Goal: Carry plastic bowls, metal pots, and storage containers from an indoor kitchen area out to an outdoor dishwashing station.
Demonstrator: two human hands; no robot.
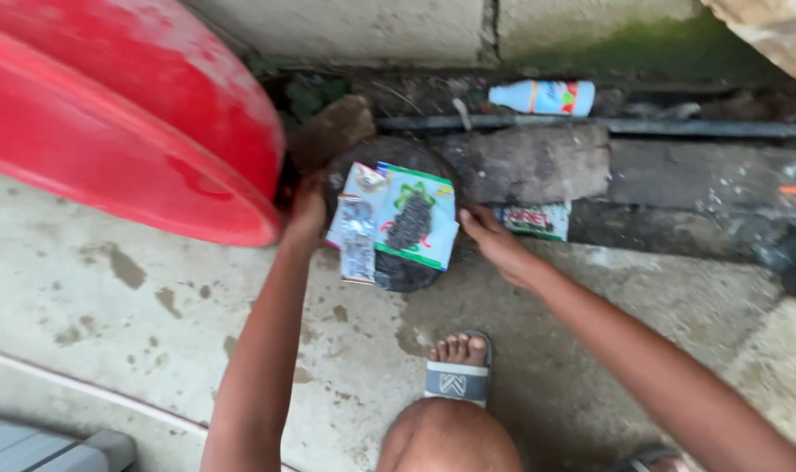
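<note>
While both hands (pixel 306 214) (pixel 490 236) flank it | dark pan (pixel 406 271) between grips

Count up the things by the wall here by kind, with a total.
Red tubs: 1
Dark round pans: 1
Packets on the pan: 2
Wrappers on the ground: 1
Plastic bottles: 1
Total: 6

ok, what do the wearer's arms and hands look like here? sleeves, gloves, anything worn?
Both arms are bare from hand to the frame edge: no sleeves in view. The left hand and right hand have no gloves, and no rings, watch or bands show. The picture is a bit blurred, so small items could be missed. Also worn: a grey slide sandal with a white strap mark on the foot below.
</note>
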